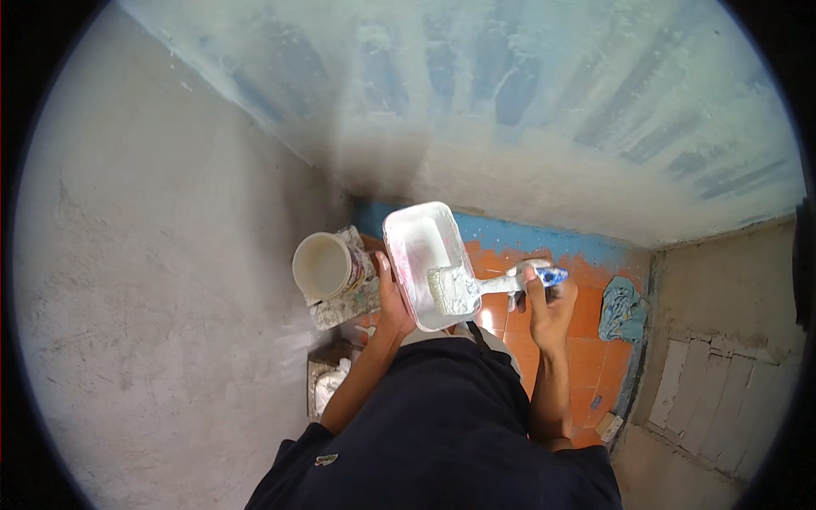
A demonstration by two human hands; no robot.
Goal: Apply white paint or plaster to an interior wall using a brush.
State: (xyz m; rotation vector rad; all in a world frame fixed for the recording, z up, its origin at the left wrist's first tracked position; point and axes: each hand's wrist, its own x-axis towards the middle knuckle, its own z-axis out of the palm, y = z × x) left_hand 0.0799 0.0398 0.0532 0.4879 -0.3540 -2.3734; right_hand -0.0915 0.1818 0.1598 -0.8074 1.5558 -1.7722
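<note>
Left hand (393,299) grips the white paint tray (422,255) by its near-left edge, held up over the orange floor (586,348). Right hand (544,297) is closed round the handle of a wide brush (463,287), bristles loaded white, resting in the tray's near-right corner. Wall (544,110) ahead is patchy: white over blue, streaks showing, so coverage looks partial. Bucket (323,265) at left, probably paint.
</note>
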